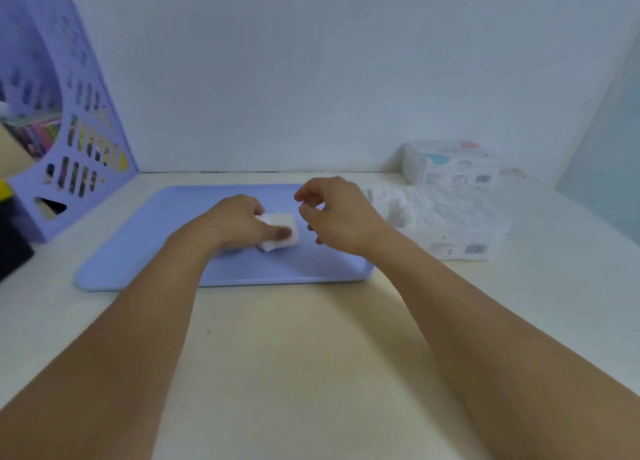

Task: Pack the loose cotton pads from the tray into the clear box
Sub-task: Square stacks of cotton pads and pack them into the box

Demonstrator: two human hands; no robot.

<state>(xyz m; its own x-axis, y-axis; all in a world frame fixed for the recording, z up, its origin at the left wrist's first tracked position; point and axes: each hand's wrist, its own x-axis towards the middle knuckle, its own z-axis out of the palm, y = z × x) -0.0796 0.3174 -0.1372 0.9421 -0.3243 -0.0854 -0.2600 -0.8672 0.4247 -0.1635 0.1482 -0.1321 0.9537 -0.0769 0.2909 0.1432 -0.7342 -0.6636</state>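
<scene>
On the purple tray (138, 251), left hand (235, 222) grips a small stack of cotton pads (280, 231), thumb on top. Right hand (337, 213) hovers just beside, fingers loosely curled, holding nothing. Clear box (446, 224), right of tray, holds pads.

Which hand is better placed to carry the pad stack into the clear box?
Left: the left hand already grips the pad stack on the tray. The right hand hovers empty, though nearer the clear box.
</scene>
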